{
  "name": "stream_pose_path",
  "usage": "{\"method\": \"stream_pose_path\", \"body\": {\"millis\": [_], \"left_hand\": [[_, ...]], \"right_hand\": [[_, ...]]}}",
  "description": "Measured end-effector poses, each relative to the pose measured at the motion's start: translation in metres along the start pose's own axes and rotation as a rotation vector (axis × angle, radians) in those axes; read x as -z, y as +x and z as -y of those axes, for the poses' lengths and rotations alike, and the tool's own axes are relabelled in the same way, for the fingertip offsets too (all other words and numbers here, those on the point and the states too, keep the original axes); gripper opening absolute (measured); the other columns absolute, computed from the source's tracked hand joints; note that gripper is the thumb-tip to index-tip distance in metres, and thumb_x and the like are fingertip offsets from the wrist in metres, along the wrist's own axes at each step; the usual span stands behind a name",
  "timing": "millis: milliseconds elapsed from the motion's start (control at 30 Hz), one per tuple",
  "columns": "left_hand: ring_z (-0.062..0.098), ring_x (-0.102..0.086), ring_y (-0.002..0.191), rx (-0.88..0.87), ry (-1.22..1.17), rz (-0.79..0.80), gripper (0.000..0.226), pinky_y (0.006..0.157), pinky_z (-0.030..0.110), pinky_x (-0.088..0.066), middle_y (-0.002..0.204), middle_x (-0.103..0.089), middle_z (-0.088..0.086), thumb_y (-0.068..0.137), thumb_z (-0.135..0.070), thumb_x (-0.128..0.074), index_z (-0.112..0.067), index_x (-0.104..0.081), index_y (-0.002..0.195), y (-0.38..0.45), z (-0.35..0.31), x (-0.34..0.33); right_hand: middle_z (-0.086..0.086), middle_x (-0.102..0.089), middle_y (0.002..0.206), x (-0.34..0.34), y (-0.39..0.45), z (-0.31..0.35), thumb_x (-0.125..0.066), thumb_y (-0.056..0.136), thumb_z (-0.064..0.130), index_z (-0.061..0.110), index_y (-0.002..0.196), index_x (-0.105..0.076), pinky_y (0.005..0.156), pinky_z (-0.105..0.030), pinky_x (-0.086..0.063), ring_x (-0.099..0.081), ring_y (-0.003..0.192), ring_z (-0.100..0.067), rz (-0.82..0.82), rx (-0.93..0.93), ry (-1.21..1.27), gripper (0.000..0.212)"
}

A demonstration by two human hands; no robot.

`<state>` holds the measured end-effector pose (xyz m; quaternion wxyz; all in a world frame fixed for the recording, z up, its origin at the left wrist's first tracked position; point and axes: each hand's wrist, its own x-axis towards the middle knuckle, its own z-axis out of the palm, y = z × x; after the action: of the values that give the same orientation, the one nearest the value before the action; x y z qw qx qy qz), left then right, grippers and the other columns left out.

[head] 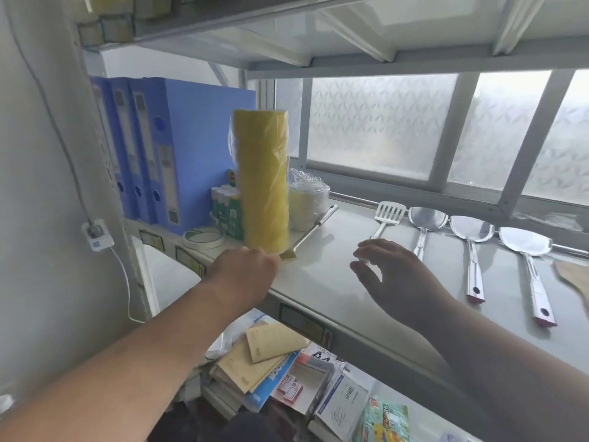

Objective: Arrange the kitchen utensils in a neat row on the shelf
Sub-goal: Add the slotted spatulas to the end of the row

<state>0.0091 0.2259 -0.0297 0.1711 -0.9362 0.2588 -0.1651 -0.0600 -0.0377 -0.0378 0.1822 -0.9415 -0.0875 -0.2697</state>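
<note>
— What does the head view show of the shelf [322, 275]?

— Pale and smooth, set under a frosted window [376, 129]. Along its back edge lie a slotted turner [387, 215] and three steel spatulas [471, 250], heads toward the glass, handles toward the front edge.

— And the left end?

— Blue binders [165, 148], a tall yellow roll [263, 180], tape rings [204, 238].

— The grip on each side?

— The left hand [245, 272] is closed on a thin metal utensil [314, 232] at the front edge, beside the roll. The right hand [392, 269] hovers spread, holding nothing.
</note>
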Motion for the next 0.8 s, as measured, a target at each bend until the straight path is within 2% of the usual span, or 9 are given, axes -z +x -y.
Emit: {"method": "stream_pose_path", "body": {"millis": [100, 200, 267, 333, 433, 533, 700, 767, 800], "left_hand": [[0.034, -0.075, 0.085, 0.051, -0.208, -0.187, 0.02, 0.073, 0.037, -0.058, 0.093, -0.077, 0.006, 0.104, -0.021, -0.052, -0.023, -0.07, 0.112, 0.004, 0.007, -0.014], [0.032, -0.072, 0.075, 0.11, -0.783, -0.335, 0.032, 0.068, 0.044, -0.062, 0.08, -0.076, 0.006, 0.105, -0.042, -0.055, -0.021, -0.078, 0.109, 0.006, 0.004, -0.017], [0.029, -0.078, 0.081, 0.121, -1.301, -0.3, 0.03, 0.072, 0.046, -0.066, 0.085, -0.08, 0.008, 0.106, -0.039, -0.061, -0.016, -0.079, 0.11, 0.009, -0.006, 0.002], [0.036, -0.081, 0.093, 0.102, -1.769, -0.157, 0.022, 0.077, 0.047, -0.068, 0.101, -0.081, 0.021, 0.107, -0.02, -0.064, -0.002, -0.074, 0.116, 0.016, -0.015, 0.027], [0.045, -0.079, 0.093, -0.039, -2.156, 0.004, 0.026, 0.07, 0.043, -0.067, 0.109, -0.076, 0.032, 0.101, -0.015, -0.069, 0.007, -0.07, 0.116, 0.019, -0.018, 0.047], [0.04, -0.08, 0.086, -0.146, -2.346, 0.132, 0.025, 0.061, 0.037, -0.065, 0.107, -0.075, 0.031, 0.1, -0.015, -0.067, 0.005, -0.071, 0.115, 0.021, -0.024, 0.05], [0.03, -0.08, 0.074, -0.254, -2.406, 0.255, 0.02, 0.05, 0.026, -0.059, 0.093, -0.079, 0.021, 0.098, -0.017, -0.063, -0.008, -0.082, 0.097, 0.03, -0.045, 0.059], [0.028, -0.08, 0.07, -0.252, -2.433, 0.276, 0.015, 0.047, 0.024, -0.057, 0.089, -0.079, 0.02, 0.089, -0.021, -0.08, -0.007, -0.083, 0.094, 0.035, -0.039, 0.061], [0.027, -0.08, 0.069, -0.246, -2.493, 0.286, 0.03, 0.048, 0.024, -0.058, 0.09, -0.08, 0.019, 0.083, -0.033, -0.088, -0.006, -0.084, 0.095, 0.037, -0.036, 0.063]], "right_hand": [[0.009, -0.067, 0.123, 0.003, -0.003, -0.001, -0.062, 0.099, 0.032, 0.018, 0.115, -0.073, 0.088, -0.019, -0.04, -0.058, 0.099, -0.005, -0.019, -0.006, 0.012, 0.024], [0.01, -0.065, 0.129, 0.007, -0.005, -0.005, -0.064, 0.099, 0.031, 0.021, 0.121, -0.071, 0.094, -0.02, -0.04, -0.058, 0.113, -0.008, -0.055, 0.011, -0.019, 0.026], [0.006, -0.063, 0.137, 0.016, -0.003, -0.012, -0.068, 0.096, 0.027, 0.02, 0.128, -0.068, 0.102, -0.032, -0.046, -0.056, 0.125, -0.017, -0.125, 0.054, -0.077, 0.033], [-0.002, -0.057, 0.146, 0.033, 0.003, -0.023, -0.072, 0.092, 0.022, 0.016, 0.137, -0.062, 0.107, -0.042, -0.045, -0.053, 0.129, -0.027, -0.236, 0.092, -0.188, 0.047], [-0.01, -0.042, 0.159, 0.063, 0.014, -0.036, -0.073, 0.089, 0.019, 0.014, 0.151, -0.047, 0.11, -0.053, -0.04, -0.045, 0.134, -0.039, -0.336, 0.072, -0.315, 0.067], [-0.008, -0.044, 0.156, 0.089, 0.007, -0.046, -0.074, 0.086, 0.016, 0.019, 0.15, -0.046, 0.109, -0.055, -0.038, -0.044, 0.134, -0.039, -0.352, 0.043, -0.428, 0.07], [-0.008, -0.068, 0.128, 0.132, -0.012, -0.069, -0.075, 0.086, 0.011, 0.013, 0.132, -0.064, 0.1, -0.052, -0.041, -0.053, 0.124, -0.038, -0.48, 0.046, -0.528, 0.047], [-0.004, -0.073, 0.112, 0.138, -0.006, -0.073, -0.073, 0.09, 0.014, 0.014, 0.12, -0.07, 0.095, -0.052, -0.043, -0.059, 0.113, -0.037, -0.52, 0.062, -0.561, 0.031], [-0.002, -0.074, 0.104, 0.138, -0.004, -0.073, -0.072, 0.091, 0.016, 0.015, 0.114, -0.072, 0.092, -0.051, -0.045, -0.061, 0.106, -0.035, -0.522, 0.073, -0.575, 0.023]]}}
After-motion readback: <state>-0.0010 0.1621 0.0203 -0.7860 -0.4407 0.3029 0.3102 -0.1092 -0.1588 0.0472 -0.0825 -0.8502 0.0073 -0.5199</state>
